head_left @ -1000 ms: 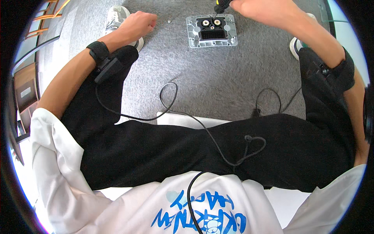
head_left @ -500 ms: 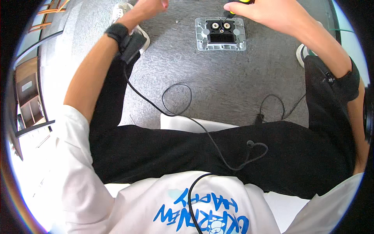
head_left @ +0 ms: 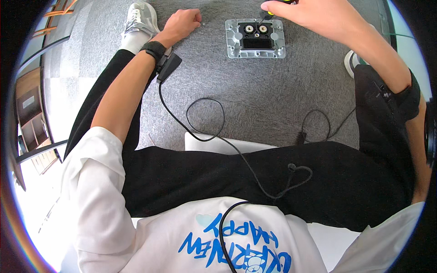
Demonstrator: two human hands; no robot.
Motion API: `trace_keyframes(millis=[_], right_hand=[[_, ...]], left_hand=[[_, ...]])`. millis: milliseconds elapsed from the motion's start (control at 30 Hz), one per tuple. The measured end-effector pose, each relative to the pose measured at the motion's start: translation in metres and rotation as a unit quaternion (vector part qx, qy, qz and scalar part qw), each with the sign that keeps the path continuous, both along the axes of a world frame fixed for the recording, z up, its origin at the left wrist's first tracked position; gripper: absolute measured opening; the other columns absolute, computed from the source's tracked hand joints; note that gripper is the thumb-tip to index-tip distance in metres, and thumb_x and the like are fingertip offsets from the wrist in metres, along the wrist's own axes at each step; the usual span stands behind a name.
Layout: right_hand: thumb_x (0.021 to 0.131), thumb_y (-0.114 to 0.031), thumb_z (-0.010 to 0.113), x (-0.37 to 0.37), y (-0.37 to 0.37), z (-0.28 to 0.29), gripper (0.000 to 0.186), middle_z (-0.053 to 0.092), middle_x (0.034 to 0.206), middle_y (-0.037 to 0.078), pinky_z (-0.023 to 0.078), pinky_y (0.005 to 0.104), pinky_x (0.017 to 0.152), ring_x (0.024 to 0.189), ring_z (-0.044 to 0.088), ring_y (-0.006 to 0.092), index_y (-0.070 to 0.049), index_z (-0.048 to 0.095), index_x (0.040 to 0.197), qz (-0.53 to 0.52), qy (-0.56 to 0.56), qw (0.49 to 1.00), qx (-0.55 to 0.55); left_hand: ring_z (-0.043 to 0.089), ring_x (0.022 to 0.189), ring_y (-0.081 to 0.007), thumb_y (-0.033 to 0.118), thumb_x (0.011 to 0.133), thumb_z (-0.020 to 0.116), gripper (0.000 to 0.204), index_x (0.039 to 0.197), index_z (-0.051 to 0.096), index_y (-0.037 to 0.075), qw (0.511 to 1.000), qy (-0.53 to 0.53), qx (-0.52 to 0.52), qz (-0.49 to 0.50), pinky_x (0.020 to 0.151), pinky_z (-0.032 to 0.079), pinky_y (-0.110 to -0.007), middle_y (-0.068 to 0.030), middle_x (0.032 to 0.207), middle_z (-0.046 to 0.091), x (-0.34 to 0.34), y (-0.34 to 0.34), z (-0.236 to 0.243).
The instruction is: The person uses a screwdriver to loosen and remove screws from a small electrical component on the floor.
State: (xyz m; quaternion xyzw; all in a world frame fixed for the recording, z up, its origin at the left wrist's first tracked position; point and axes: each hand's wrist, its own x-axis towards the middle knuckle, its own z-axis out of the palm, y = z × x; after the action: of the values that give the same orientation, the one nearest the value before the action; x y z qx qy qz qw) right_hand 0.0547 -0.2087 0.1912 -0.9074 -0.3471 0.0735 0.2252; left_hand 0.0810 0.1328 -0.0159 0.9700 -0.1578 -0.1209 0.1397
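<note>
My left hand (head_left: 183,24) is low over the floor on the left, its fingers curled together. A small pale piece (head_left: 203,24), too small to name, lies right at its fingertips; whether they touch it, or hold anything else, I cannot tell. At the top, my right hand (head_left: 309,12) grips a black-and-yellow screwdriver (head_left: 268,14), partly cut off by the picture's edge. Its shaft slants down to the upper part of a grey metal housing (head_left: 231,38). Two round metal-ringed fittings (head_left: 256,28) sit on the housing's black centre, above a dark rectangular recess (head_left: 257,43).
A black cable (head_left: 170,115) runs from the device on my left wrist (head_left: 169,67), loops on the grey floor and crosses my lap. Another thin cable (head_left: 328,123) lies by my right leg. My shoes (head_left: 139,20) flank the work area, and a white seat edge (head_left: 214,144) shows below.
My left hand has swung down and right to the small pale piece on the floor. The right hand stays at the housing with the screwdriver. My left foot and leg have shifted left.
</note>
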Motion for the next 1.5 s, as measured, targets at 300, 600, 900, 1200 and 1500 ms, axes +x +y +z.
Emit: trace_keyframes(millis=[300,600,900,1200,1500], right_hand=[[0.087,-0.021,0.077,0.002,-0.008,-0.002,0.026,0.071,0.084,0.020,0.055,0.0402,0.072,0.079,0.071,0.0327,0.002,0.065,0.094,-0.002,0.012,1.000,0.010],[0.087,-0.020,0.076,-0.015,-0.003,0.016,0.026,0.070,0.084,0.021,0.055,0.0407,0.072,0.078,0.071,0.0321,0.002,0.066,0.094,-0.008,0.002,1.000,0.006],[0.087,-0.019,0.076,0.001,-0.011,-0.002,0.025,0.071,0.084,0.020,0.055,0.0405,0.073,0.078,0.071,0.0315,0.003,0.067,0.093,0.008,0.018,1.000,0.016],[0.088,-0.019,0.075,0.001,-0.009,0.000,0.024,0.072,0.086,0.020,0.056,0.0402,0.075,0.080,0.071,0.0298,0.003,0.067,0.094,0.011,0.023,1.000,0.009],[0.088,-0.020,0.076,0.000,-0.008,0.001,0.024,0.072,0.086,0.019,0.056,0.0403,0.074,0.079,0.071,0.0297,0.002,0.066,0.092,0.003,0.026,1.000,-0.006]], left_hand=[[0.072,0.095,-0.0336,0.018,0.085,0.070,0.020,0.104,0.071,0.011,0.999,0.026,0.017,-0.041,0.084,0.057,-0.046,-0.0096,0.097,0.076,0.008,-0.009,0.001],[0.073,0.095,-0.0315,0.017,0.090,0.073,0.024,0.112,0.071,0.008,0.998,0.012,0.007,-0.060,0.085,0.057,-0.042,-0.0126,0.099,0.076,0.019,0.003,-0.012],[0.074,0.097,-0.0299,0.014,0.092,0.071,0.022,0.113,0.073,0.011,0.998,0.029,0.006,-0.064,0.086,0.058,-0.042,-0.0127,0.102,0.077,0.022,-0.003,-0.010],[0.075,0.099,-0.0291,0.009,0.093,0.067,0.023,0.115,0.073,0.009,0.996,0.030,-0.024,-0.079,0.087,0.057,-0.041,-0.0126,0.103,0.077,0.026,0.004,-0.010],[0.074,0.098,-0.0310,0.018,0.092,0.069,0.025,0.115,0.073,0.010,0.999,0.001,0.018,-0.041,0.089,0.057,-0.042,-0.0131,0.103,0.077,0.021,0.001,-0.014]])
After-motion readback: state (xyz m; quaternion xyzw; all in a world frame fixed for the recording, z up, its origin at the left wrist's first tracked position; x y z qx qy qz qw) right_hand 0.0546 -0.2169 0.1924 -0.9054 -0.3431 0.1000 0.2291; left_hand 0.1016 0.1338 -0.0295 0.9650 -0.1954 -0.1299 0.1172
